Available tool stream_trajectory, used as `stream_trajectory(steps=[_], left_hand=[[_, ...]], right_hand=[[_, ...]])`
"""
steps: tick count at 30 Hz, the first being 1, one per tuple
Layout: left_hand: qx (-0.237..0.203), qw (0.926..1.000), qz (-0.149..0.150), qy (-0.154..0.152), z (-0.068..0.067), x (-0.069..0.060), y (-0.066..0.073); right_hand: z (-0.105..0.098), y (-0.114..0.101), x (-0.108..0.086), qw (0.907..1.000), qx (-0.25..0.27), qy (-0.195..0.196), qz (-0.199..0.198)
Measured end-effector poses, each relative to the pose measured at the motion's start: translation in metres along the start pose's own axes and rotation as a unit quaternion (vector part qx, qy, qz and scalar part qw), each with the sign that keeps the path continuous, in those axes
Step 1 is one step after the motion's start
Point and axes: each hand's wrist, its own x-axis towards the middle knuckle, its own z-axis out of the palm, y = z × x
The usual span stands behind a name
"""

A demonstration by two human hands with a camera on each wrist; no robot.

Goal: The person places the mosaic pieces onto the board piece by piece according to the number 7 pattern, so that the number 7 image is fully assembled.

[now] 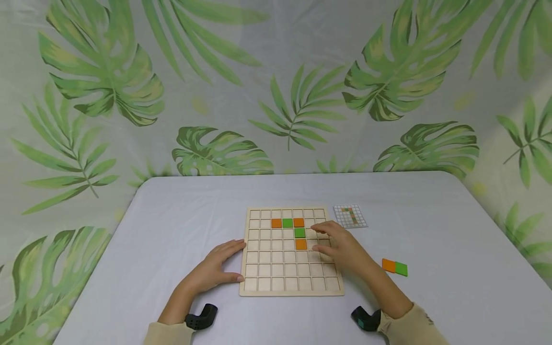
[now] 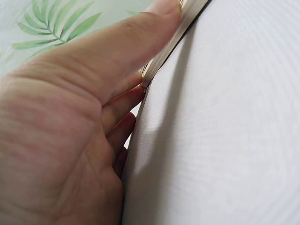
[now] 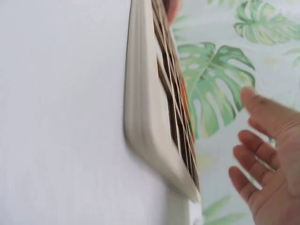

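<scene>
A square wooden grid board lies on the table, with orange and green tiles in several of its cells. An orange tile, a green tile and another orange tile form a row near the top. Below the row's right end come a green tile and an orange tile. My left hand touches the board's left edge with fingertips and thumb. Above the board's right side hovers my right hand, thumb and fingers apart; the right wrist view shows nothing between them.
A small card printed with a grid and coloured squares lies beyond the board's right corner. Two loose tiles, one orange and one green, lie together right of my right forearm. A leaf-patterned cloth hangs behind the white table.
</scene>
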Motion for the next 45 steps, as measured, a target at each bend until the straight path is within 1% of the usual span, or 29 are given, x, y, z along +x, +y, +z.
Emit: stream_trajectory(steps=[2,4,8,11,17,20,25,31,36,41,45], left_hand=[[0.001,1.0000,0.000,-0.001,0.000,0.000,0.000],[0.001,1.0000,0.002,-0.001,0.000,0.000,0.000],[0.002,1.0000,0.004,-0.001,0.000,0.000,0.000],[0.002,1.0000,0.003,0.000,0.000,0.000,0.000],[0.001,1.0000,-0.002,0.001,0.000,0.001,0.000],[-0.001,1.0000,-0.004,-0.001,0.000,0.000,0.000],[-0.002,1.0000,-0.006,-0.002,0.000,0.000,0.001],[-0.001,1.0000,-0.002,0.001,0.000,0.000,0.001],[-0.002,1.0000,-0.001,0.002,0.000,0.000,0.002],[-0.003,1.0000,-0.001,-0.002,-0.001,0.000,0.002],[-0.004,1.0000,0.000,-0.003,-0.001,0.000,0.001]], right_hand=[[-0.010,0.002,-0.007,0.9996,-0.019,0.013,-0.015],[-0.021,0.005,-0.016,0.9989,-0.031,0.027,-0.021],[-0.040,0.012,-0.037,0.9968,-0.056,0.055,-0.015],[-0.054,0.019,-0.054,0.9949,-0.074,0.068,0.005],[-0.075,0.030,-0.087,0.9917,-0.078,0.062,0.081],[-0.081,0.036,-0.100,0.9903,-0.086,0.065,0.087],[-0.085,0.049,-0.116,0.9884,-0.106,0.066,0.086],[-0.084,0.069,-0.130,0.9883,-0.102,0.057,0.098],[-0.084,0.080,-0.136,0.9884,-0.102,0.047,0.102],[-0.085,0.080,-0.136,0.9877,-0.112,0.041,0.102],[-0.088,0.074,-0.132,0.9875,-0.115,0.053,0.094]])
